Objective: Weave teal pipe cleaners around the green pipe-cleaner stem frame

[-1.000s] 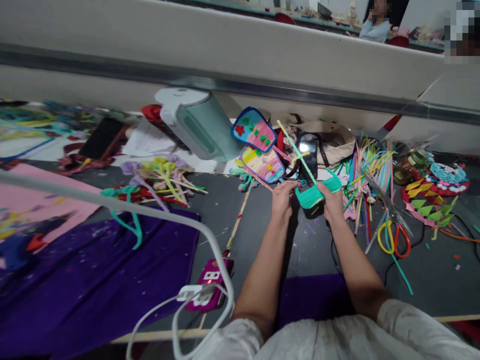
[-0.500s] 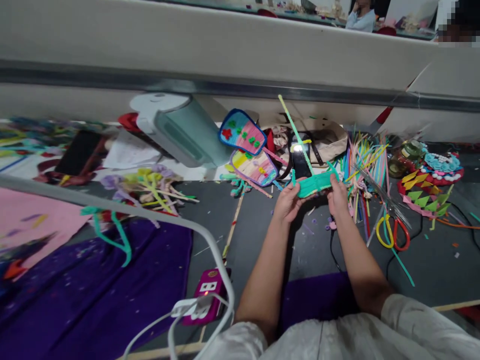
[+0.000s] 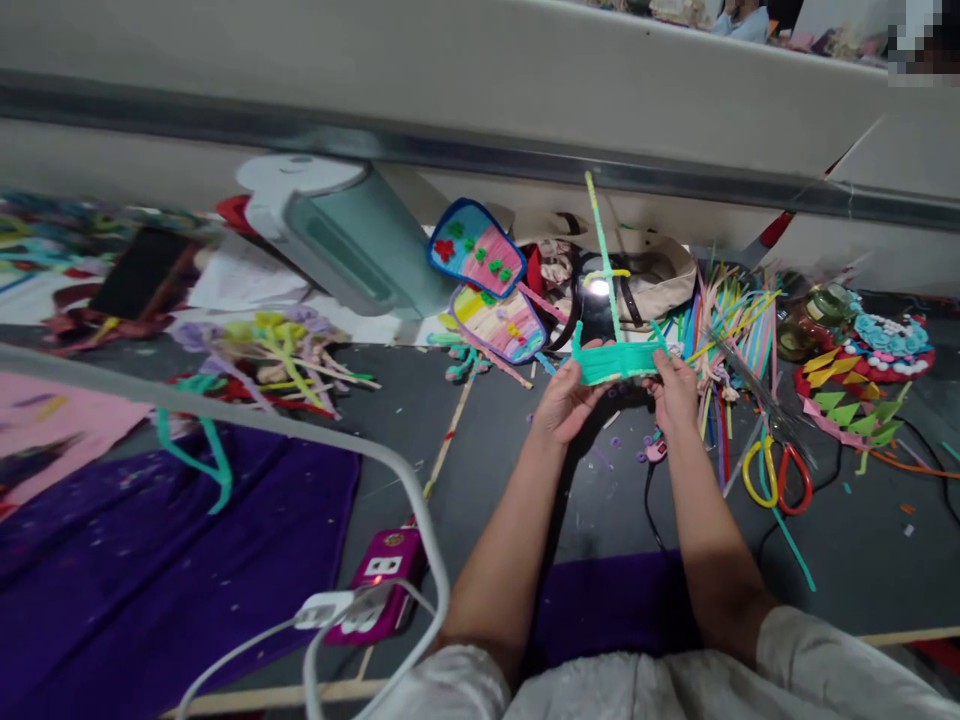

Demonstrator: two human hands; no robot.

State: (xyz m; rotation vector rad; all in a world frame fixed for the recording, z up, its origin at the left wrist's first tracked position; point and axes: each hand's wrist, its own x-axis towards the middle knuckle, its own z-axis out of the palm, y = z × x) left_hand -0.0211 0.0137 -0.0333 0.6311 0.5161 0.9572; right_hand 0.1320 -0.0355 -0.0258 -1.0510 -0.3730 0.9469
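Note:
My left hand point(image 3: 564, 402) pinches the left end of a teal pipe-cleaner piece point(image 3: 619, 362), thumb on its edge. At the piece's right end, my right hand point(image 3: 675, 392) grips it between thumb and fingers. The piece is a flat band with short ends sticking up at both sides and a long yellow-green stem point(image 3: 602, 240) rising from its middle. A short yellow strip crosses that stem. Behind the band lie a dark phone with a bright glare point(image 3: 598, 312) and a beige bag point(image 3: 664, 280). Two striped fan-shaped crafts point(image 3: 480, 250) lie to the left.
Scissors with yellow and red handles point(image 3: 793, 480) lie right of my hands, beside a bundle of pipe cleaners point(image 3: 739, 330). A magenta power strip point(image 3: 386, 570) and a white curved tube point(image 3: 375, 445) are at the left. A grey-green box point(image 3: 360, 240) leans near the partition.
The teal band now lies more level between my hands, and its stem stands more upright. Both hands keep their hold. The camera view has shifted slightly.

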